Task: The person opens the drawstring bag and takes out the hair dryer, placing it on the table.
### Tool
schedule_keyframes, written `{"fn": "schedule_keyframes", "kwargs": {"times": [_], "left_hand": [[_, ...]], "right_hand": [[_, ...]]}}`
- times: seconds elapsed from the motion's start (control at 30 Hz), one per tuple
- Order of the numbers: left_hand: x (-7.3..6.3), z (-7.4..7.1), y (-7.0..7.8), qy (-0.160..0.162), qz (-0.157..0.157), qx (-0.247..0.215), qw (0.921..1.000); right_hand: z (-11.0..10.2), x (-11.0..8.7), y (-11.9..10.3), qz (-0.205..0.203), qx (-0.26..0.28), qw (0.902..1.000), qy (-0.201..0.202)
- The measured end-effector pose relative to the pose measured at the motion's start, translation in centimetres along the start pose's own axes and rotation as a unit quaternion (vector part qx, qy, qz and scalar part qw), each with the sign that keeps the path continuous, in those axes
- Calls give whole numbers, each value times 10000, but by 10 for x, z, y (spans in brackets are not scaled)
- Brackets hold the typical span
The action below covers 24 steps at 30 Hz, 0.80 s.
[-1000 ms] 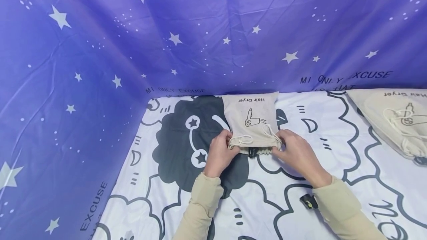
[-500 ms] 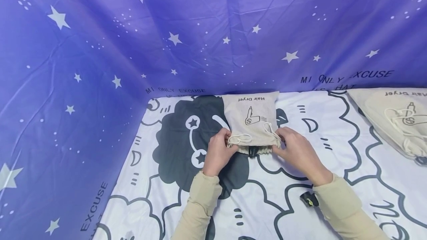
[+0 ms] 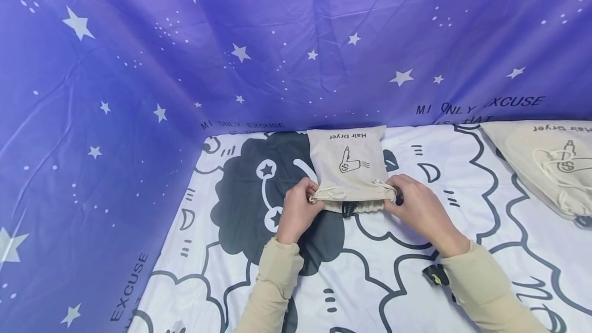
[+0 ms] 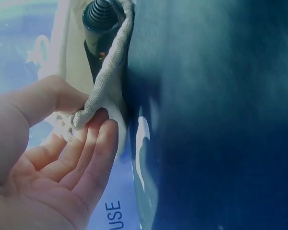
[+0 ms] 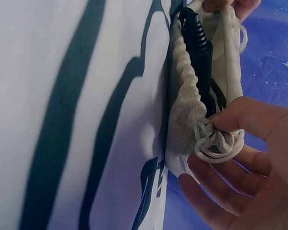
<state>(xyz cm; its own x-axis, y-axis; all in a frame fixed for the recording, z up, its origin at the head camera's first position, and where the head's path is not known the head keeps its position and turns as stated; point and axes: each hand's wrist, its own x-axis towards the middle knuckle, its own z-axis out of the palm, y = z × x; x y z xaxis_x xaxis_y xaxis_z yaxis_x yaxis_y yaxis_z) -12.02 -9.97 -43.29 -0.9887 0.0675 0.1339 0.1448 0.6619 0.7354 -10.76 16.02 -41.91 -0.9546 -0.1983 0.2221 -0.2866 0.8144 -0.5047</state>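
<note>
A cream drawstring bag (image 3: 351, 181), printed with "Hair Dryer" and a dryer drawing, lies flat with its gathered mouth towards me. My left hand (image 3: 298, 209) pinches the left corner of that mouth. At the opposite corner, my right hand (image 3: 416, 207) grips the bunched cloth and looped cord (image 5: 216, 155) between thumb and fingers. The mouth gapes between the hands. Inside it, a black handle with a ribbed cord sleeve (image 5: 198, 36) shows in the right wrist view; the rest of that appliance is hidden by the cloth.
Another cream "Hair Dryer" bag (image 3: 550, 168) lies at the far right, something dark at its mouth. Beside my right sleeve rests a small black item (image 3: 435, 275) with a yellow-green mark. A purple star-print curtain (image 3: 277, 40) rises behind the black-and-white patterned cloth (image 3: 365, 292).
My hands have drawn slightly apart, left hand leftwards and right hand rightwards, stretching the bag's mouth wider. The cord loops on top have shifted outwards with them.
</note>
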Motion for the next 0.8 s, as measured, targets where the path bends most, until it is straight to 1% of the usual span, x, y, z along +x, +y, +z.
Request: {"fn": "schedule_keyframes", "kwargs": {"times": [0.17,0.43,0.6,0.8], "left_hand": [[0,-5,-2,-44,18,-46,10000],[0,-8,-6,5,29,-109,9999],[-1,-11,-9,-20,69,-137,9999],[-3,-14,-12,-56,97,-122,9999]], "right_hand": [[-1,-3,5,-18,-18,10000,62],[-3,-4,8,24,56,10000,1],[-2,-4,9,-35,22,10000,10],[-1,-6,10,-26,-13,10000,-89]]}}
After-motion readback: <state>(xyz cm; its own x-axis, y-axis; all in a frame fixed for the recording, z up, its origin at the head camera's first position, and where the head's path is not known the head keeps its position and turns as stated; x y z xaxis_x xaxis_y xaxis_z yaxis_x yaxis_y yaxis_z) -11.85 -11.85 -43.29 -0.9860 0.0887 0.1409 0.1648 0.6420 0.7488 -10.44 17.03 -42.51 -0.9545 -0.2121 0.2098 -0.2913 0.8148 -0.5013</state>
